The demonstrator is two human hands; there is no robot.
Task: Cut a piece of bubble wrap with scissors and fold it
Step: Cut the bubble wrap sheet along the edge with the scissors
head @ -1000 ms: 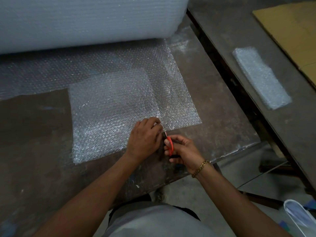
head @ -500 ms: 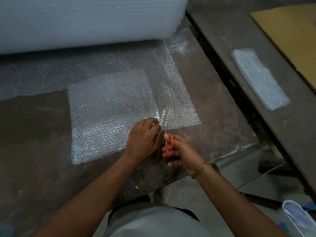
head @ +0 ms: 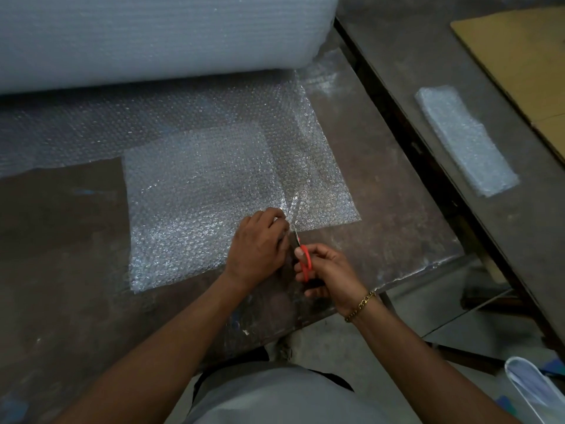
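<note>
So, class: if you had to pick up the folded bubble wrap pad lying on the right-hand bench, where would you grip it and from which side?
Pinch the folded bubble wrap pad across its narrow width, near the middle, coming from above. It lies flat on the right-hand bench as a long, thin strip with both long edges free, so a mid-length pinch probably keeps the layers together.

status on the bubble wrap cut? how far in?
Done: sheet is pulled off the roll and lies flat on the table. In hand: left hand pins the near edge, right hand holds the red scissors, blades at that edge, so the cut is barely begun. Left: nearly the whole cut toward the roll, then folding.
</note>
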